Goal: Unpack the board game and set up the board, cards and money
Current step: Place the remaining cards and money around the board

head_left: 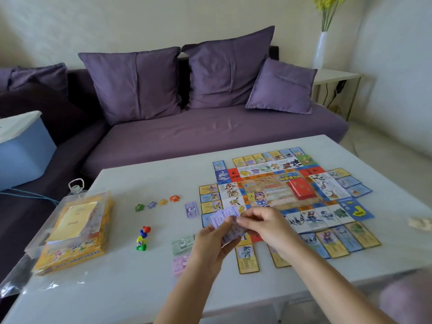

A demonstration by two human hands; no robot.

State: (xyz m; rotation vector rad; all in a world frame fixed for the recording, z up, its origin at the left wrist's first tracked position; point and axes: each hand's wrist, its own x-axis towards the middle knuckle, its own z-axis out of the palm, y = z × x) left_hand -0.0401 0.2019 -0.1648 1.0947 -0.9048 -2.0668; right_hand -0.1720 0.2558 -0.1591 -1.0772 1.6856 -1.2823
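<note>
The game board (280,192) lies open on the white table (140,277), ringed by property cards (247,258), with a red card deck (301,188) on its middle. My left hand (210,249) grips a stack of purple money notes (224,218) above the board's near left corner. Fingers of my right hand (261,223) pinch the top of that stack. One purple note (191,209), a green note (182,246) and a pink note (180,265) lie flat on the table left of the board.
The yellow game box in a clear bag (72,232) sits at the table's left. Four coloured star tokens (156,203) and a cluster of player pawns (143,238) lie between box and board. A purple sofa (187,127) stands behind; a blue bin (23,150) is far left.
</note>
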